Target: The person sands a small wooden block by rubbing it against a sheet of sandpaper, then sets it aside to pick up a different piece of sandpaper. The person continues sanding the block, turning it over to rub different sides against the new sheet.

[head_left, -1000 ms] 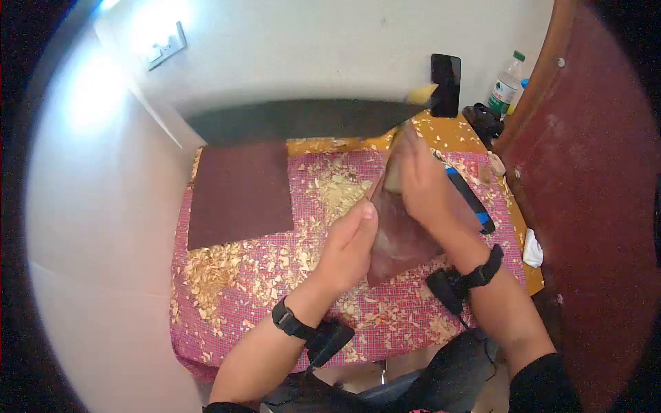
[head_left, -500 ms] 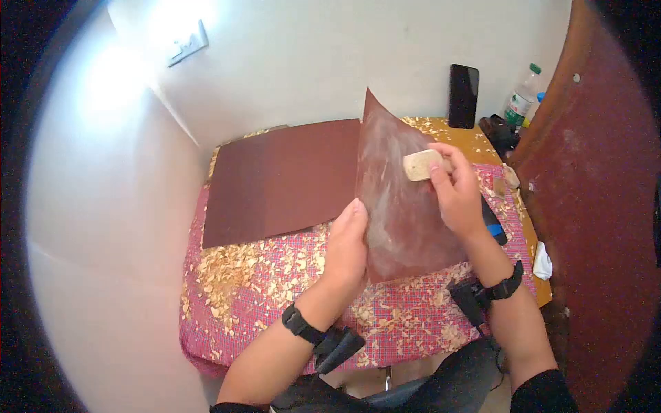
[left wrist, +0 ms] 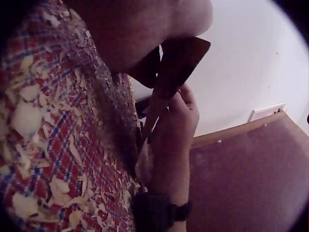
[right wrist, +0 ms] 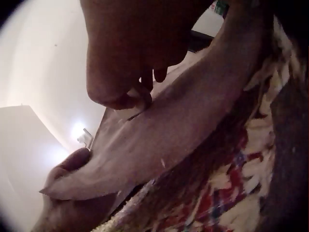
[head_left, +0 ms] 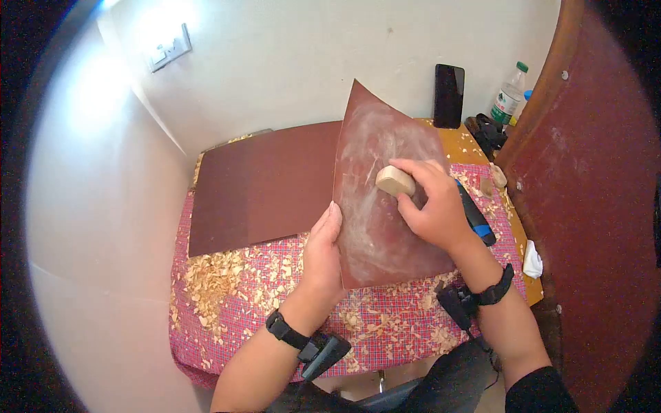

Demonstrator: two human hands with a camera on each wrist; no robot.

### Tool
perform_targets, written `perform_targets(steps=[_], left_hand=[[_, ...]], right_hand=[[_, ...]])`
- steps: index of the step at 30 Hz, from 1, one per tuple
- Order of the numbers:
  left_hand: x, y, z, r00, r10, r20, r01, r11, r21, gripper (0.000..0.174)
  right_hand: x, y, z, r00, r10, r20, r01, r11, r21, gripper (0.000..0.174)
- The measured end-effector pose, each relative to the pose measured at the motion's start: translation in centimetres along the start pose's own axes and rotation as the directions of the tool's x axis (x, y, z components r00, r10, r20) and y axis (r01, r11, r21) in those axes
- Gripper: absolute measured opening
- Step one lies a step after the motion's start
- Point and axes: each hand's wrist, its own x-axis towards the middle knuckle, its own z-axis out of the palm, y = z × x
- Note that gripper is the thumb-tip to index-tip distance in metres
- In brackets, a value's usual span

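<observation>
My right hand (head_left: 437,206) pinches a pale, rounded wooden block (head_left: 394,180) between thumb and fingers. Under the block is a reddish-brown sheet of sandpaper (head_left: 372,241), streaked with whitish dust and tilted up off the table. Its left edge is gripped by my left hand (head_left: 322,255); the right wrist view shows the left thumb (right wrist: 75,159) over the sheet and the other fingers beneath. In that view the block lies right at the sheet's dusty face, and the right hand partly hides it. The left wrist view shows the sheet (left wrist: 181,63) almost edge-on.
More brown sheets (head_left: 275,182) lie overlapping at the left. Wood shavings (head_left: 213,279) cover the plaid cloth (head_left: 406,337). At the right are a black-and-blue tool (head_left: 476,213) and a crumpled white tissue (head_left: 532,260). A phone (head_left: 449,96) and a bottle (head_left: 508,96) stand at the back.
The sheet, steeply tilted a second ago, has turned its dusty face to the head view. My right hand, blurred near its top at first, has come down, lately left across it with the block.
</observation>
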Motion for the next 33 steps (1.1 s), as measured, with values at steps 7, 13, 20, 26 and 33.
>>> perform_targets(steps=[7, 13, 20, 26, 33], left_hand=[[0.1, -0.1, -0.2, 1.0, -0.012, -0.017, 0.011, 0.999, -0.031, 0.043], [0.2, -0.2, -0.3, 0.999, 0.027, 0.028, -0.026, 0.999, -0.026, 0.044], [0.1, -0.2, 0.3, 0.998, 0.05, 0.024, -0.05, 0.999, 0.013, 0.043], [-0.2, -0.3, 0.6, 0.996, 0.079, 0.038, -0.082, 0.992, 0.098, 0.046], [-0.8, -0.1, 1.2, 0.988, 0.145, 0.045, -0.149, 0.984, 0.102, 0.043]], right_hand=[[0.0, -0.1, -0.4, 0.954, 0.26, 0.15, -0.284, 0.942, 0.177, 0.029], [0.0, 0.1, -0.6, 0.989, -0.117, 0.092, 0.09, 0.962, 0.257, 0.019], [-0.6, -0.6, 0.9, 0.962, 0.26, 0.082, -0.271, 0.874, 0.403, 0.025], [-0.4, -1.4, 0.1, 0.987, 0.153, 0.052, -0.156, 0.984, 0.082, 0.032], [-0.3, -1.9, 1.1, 0.978, 0.188, -0.087, -0.198, 0.972, -0.126, 0.027]])
